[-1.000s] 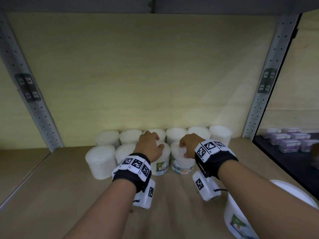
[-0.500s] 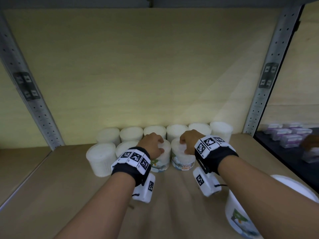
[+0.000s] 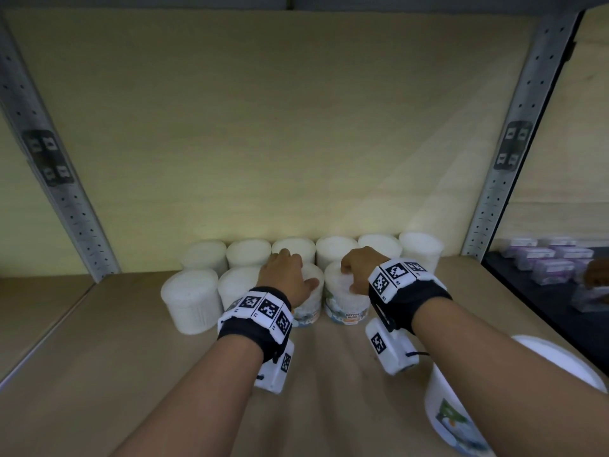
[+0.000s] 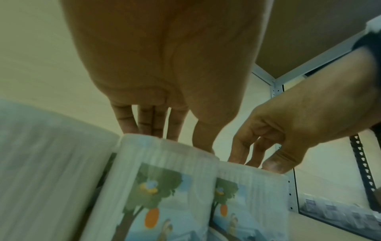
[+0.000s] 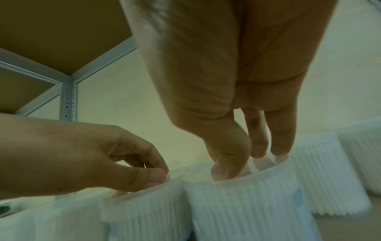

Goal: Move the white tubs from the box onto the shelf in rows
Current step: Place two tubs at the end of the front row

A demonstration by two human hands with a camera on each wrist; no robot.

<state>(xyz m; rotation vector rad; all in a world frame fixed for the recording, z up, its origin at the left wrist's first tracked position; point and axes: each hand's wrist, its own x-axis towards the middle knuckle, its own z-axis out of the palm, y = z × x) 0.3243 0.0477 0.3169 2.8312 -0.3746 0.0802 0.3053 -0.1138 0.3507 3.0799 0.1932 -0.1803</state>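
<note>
White ribbed tubs stand on the wooden shelf in two rows against the back wall. My left hand grips the top of a front-row tub with a picture label, fingers behind the lid and thumb in front. Right beside it, my right hand grips the top of the neighbouring front-row tub the same way. The two tubs touch. Two more front-row tubs stand to their left. No box is in view.
Another tub stands close by at the front right, under my right forearm. Perforated metal uprights frame the bay. The neighbouring bay on the right holds small purple boxes. Bare board lies at the front left.
Almost nothing: the view has shifted slightly, and both hands stay on the same two front-row tubs.
</note>
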